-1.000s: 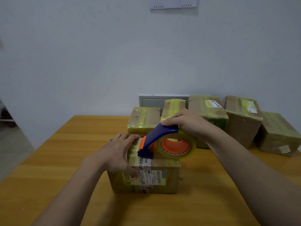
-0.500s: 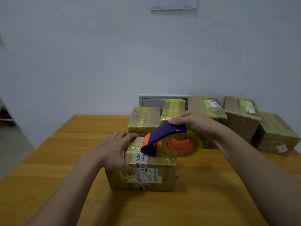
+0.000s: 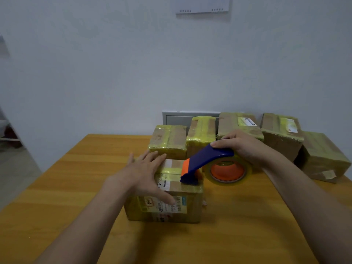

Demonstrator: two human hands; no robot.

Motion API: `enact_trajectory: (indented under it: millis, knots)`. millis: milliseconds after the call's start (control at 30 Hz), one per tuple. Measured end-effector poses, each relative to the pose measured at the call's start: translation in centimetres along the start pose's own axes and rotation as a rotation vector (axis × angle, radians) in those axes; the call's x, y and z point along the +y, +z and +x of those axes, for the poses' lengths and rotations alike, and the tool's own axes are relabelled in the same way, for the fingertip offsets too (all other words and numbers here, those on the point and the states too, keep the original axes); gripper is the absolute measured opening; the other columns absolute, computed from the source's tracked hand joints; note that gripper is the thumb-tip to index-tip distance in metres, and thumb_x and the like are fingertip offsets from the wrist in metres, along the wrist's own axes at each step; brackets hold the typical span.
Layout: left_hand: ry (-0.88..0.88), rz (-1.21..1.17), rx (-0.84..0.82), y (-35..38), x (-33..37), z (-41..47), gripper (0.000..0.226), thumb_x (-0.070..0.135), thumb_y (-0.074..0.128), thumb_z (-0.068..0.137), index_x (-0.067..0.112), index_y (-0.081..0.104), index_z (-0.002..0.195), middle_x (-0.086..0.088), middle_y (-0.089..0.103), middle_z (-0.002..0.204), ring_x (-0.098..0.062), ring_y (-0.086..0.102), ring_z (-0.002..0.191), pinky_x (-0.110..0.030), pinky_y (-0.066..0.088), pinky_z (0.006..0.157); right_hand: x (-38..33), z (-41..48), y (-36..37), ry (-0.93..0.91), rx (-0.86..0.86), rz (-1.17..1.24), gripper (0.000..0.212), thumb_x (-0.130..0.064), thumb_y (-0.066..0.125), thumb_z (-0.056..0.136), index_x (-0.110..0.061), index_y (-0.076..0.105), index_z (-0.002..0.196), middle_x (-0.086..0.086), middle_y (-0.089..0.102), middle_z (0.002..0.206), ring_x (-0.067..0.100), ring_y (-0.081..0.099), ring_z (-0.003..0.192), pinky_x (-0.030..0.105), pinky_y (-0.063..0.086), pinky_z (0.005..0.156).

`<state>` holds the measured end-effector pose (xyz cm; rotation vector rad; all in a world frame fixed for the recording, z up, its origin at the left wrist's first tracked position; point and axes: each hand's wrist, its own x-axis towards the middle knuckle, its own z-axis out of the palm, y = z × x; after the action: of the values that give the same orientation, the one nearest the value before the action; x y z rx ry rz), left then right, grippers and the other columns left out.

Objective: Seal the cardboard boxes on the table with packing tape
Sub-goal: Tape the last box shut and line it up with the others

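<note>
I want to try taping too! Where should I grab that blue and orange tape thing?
Grip the blue-and-orange plastic tape dispenser by its curved blue handle, coming from above, as the right hand does. The handle arches over the clear tape roll, so the roll can likely turn and fingers keep off the front end on the cardboard box.

The left hand (image 3: 144,174) lies flat on the box (image 3: 182,208) mid-surface (image 3: 76,187), thumb down its front. The right hand (image 3: 242,145) grips the dispenser (image 3: 205,162) (blue, orange core), its nose on the box top. Five taped boxes (image 3: 168,141) line the far edge.
</note>
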<state>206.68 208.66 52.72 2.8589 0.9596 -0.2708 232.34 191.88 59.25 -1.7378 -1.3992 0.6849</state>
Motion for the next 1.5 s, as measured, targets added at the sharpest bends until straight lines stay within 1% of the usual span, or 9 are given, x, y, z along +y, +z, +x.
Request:
enact_trajectory:
  millis: [100, 200, 400, 533, 767, 967, 1167, 1367, 1500]
  knots:
    - [0.068, 0.030, 0.055, 0.6, 3.9, 1.0, 0.154, 0.112, 0.040, 0.041, 0.036, -0.017, 0.162, 0.006, -0.014, 0.173, -0.022, -0.016, 0.158, -0.062, -0.016, 0.122, 0.1, 0.2, 0.0, -0.006, 0.006, 0.004, 0.034, -0.043, 0.068, 0.093, -0.017, 0.079, 0.075, 0.006, 0.076, 0.074, 0.011, 0.068, 0.067, 0.039, 0.052, 0.083]
    - [0.099, 0.034, 0.100, 1.6, 5.4, 1.8, 0.147, 0.110, 0.041, 0.050, 0.033, -0.014, 0.163, 0.004, 0.000, 0.174, -0.024, -0.004, 0.160, -0.065, -0.005, 0.125, 0.6, 0.1, 0.0, -0.018, 0.008, 0.005, 0.033, -0.044, 0.069, 0.093, -0.023, 0.080, 0.071, 0.002, 0.074, 0.071, 0.008, 0.066, 0.066, 0.037, 0.050, 0.079]
    - [0.123, 0.036, 0.177, 2.3, 4.4, 2.2, 0.144, 0.115, 0.019, 0.044, 0.037, -0.001, 0.163, 0.004, 0.019, 0.169, -0.023, 0.013, 0.156, -0.060, 0.000, 0.127, 1.3, -0.1, -0.4, -0.034, -0.003, 0.032, 0.049, -0.057, 0.067, 0.079, -0.009, 0.078, 0.078, 0.013, 0.072, 0.074, 0.015, 0.064, 0.068, 0.038, 0.047, 0.081]
    - [0.133, 0.019, 0.182, 2.5, 4.0, 2.2, 0.140, 0.114, 0.024, 0.047, 0.040, -0.001, 0.163, 0.007, 0.019, 0.167, -0.020, 0.014, 0.155, -0.058, -0.001, 0.128, 2.4, -0.5, -1.9, -0.041, -0.011, 0.053, 0.066, -0.056, 0.066, 0.079, 0.010, 0.068, 0.081, 0.018, 0.061, 0.072, 0.026, 0.056, 0.068, 0.037, 0.043, 0.079]
    - [0.124, 0.014, 0.166, 2.1, 4.3, 2.2, 0.141, 0.114, 0.027, 0.045, 0.039, 0.004, 0.162, 0.009, 0.024, 0.163, -0.019, 0.019, 0.152, -0.057, -0.004, 0.127, 4.1, -1.4, -3.7, -0.044, -0.037, 0.076, 0.036, -0.051, 0.065, 0.085, -0.028, 0.074, 0.057, -0.006, 0.064, 0.059, 0.005, 0.058, 0.055, 0.030, 0.044, 0.072]
    - [0.108, -0.012, 0.136, 1.2, 7.4, 3.0, 0.149, 0.113, 0.036, 0.041, 0.026, 0.015, 0.160, 0.006, 0.024, 0.166, -0.019, 0.016, 0.156, -0.063, -0.003, 0.126, 4.1, -1.0, -3.7, -0.050, -0.008, 0.079, 0.037, -0.050, 0.066, 0.082, -0.020, 0.075, 0.064, 0.005, 0.066, 0.064, 0.012, 0.058, 0.059, 0.034, 0.045, 0.073]
    - [0.139, -0.053, 0.177, 1.6, 7.1, 3.5, 0.139, 0.112, 0.038, 0.042, 0.036, 0.018, 0.156, 0.014, 0.034, 0.155, -0.016, 0.029, 0.144, -0.053, 0.008, 0.127, 4.8, -0.8, -4.2, -0.076, -0.040, 0.097, 0.038, -0.048, 0.065, 0.086, -0.026, 0.069, 0.054, -0.005, 0.059, 0.056, 0.007, 0.054, 0.053, 0.023, 0.042, 0.066]
    - [0.128, -0.046, 0.166, 1.5, 7.3, 3.4, 0.145, 0.114, 0.029, 0.036, 0.033, 0.020, 0.155, 0.013, 0.037, 0.149, -0.017, 0.032, 0.139, -0.052, 0.010, 0.127, 6.8, -1.9, -6.5, -0.034, -0.085, 0.149, 0.037, -0.048, 0.065, 0.087, -0.020, 0.072, 0.062, 0.003, 0.064, 0.064, 0.012, 0.059, 0.058, 0.029, 0.044, 0.071]
    - [0.123, -0.035, 0.158, 1.4, 7.5, 3.2, 0.138, 0.109, 0.038, 0.042, 0.033, 0.020, 0.156, 0.012, 0.036, 0.149, -0.017, 0.031, 0.139, -0.051, 0.009, 0.127, 7.5, -2.0, -5.9, -0.027, -0.069, 0.115, 0.041, -0.050, 0.064, 0.086, -0.013, 0.073, 0.068, 0.009, 0.065, 0.066, 0.012, 0.060, 0.060, 0.029, 0.045, 0.073]
